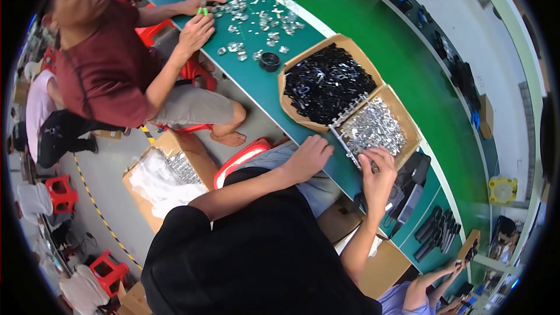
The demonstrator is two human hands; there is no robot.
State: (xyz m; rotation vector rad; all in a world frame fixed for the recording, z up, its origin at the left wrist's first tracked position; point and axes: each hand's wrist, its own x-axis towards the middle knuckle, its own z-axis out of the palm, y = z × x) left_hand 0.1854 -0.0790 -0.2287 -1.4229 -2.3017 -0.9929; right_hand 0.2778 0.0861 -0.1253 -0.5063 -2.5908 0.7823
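My right hand [379,176] is in among the silver parts [378,125], at the near edge of their box [413,133]
My thumb and fingers bend together there, though I cannot tell whether they pinch a piece; my left hand [314,154] is loosely curled by the edge of the bench [255,83], and I cannot tell if it holds anything. A larger carton [350,44] heaped with black parts [329,81] stands right against the smaller box, filling the space ahead of my left hand, and a dark device [411,179] crowds the other side, with black tubes [437,232] beyond it. Past the carton sit a round black dish [269,62] and scattered clear pieces [236,7], where a co-worker [108,76] has a green-handled tool [202,10]
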